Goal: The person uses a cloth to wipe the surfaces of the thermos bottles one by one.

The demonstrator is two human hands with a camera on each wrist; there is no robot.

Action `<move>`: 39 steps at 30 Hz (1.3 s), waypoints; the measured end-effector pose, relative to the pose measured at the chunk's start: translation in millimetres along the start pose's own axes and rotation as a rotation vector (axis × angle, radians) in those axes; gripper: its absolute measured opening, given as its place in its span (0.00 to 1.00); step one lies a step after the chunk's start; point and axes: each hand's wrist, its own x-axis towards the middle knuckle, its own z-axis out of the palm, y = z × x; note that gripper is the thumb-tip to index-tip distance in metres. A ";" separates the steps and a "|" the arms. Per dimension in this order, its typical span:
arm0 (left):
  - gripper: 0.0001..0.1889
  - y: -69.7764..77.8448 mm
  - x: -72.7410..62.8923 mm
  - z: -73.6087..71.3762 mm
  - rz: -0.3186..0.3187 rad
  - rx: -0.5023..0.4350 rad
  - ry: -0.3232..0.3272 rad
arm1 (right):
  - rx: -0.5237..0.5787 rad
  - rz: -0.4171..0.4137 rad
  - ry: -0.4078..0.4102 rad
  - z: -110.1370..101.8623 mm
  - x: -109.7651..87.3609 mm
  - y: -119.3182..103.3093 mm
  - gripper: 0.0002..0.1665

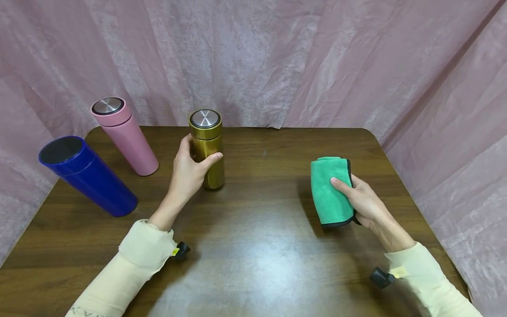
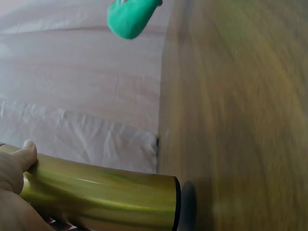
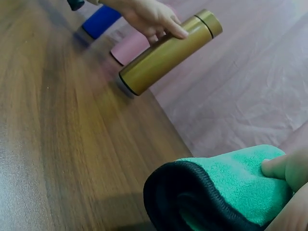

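My left hand (image 1: 189, 169) grips a gold thermos bottle (image 1: 214, 165) round its body, thumb across the front. The bottle stands upright with its silver-topped lid on; in the left wrist view a narrow dark shadow lies by its base, and whether it touches the table I cannot tell. On the right, my right hand (image 1: 366, 200) holds a folded green cloth (image 1: 330, 193) with black edging, thumb on top and the other fingers hidden beneath. The right wrist view shows the cloth (image 3: 245, 187) rolled over in layers, held above the wooden surface.
A pink thermos (image 1: 128, 143) and a larger blue thermos (image 1: 95, 180) stand at the left of the brown wooden table (image 1: 261, 229). Pink curtains (image 1: 253, 61) hang behind the table and along its right side.
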 end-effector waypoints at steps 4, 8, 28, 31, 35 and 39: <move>0.42 6.1 -6.2 10.0 0.007 -0.031 -0.037 | -0.002 0.005 0.012 -4.7 -0.5 0.7 0.47; 0.41 13.0 -13.6 19.0 0.002 -0.062 -0.078 | -0.003 0.008 0.018 -8.6 -1.2 2.2 0.46; 0.41 33.3 -37.9 61.8 0.059 -0.124 -0.250 | 0.005 0.007 0.032 -16.1 -3.0 0.7 0.45; 0.41 34.7 -39.8 66.7 0.068 -0.131 -0.269 | 0.010 -0.002 0.038 -16.8 -3.7 -1.6 0.46; 0.42 35.5 -40.6 73.0 0.090 -0.122 -0.283 | 0.035 -0.015 0.040 -17.2 -6.1 -6.2 0.45; 0.42 35.2 -41.4 76.9 0.087 -0.094 -0.294 | 0.066 -0.060 0.044 -16.1 -9.4 -12.1 0.44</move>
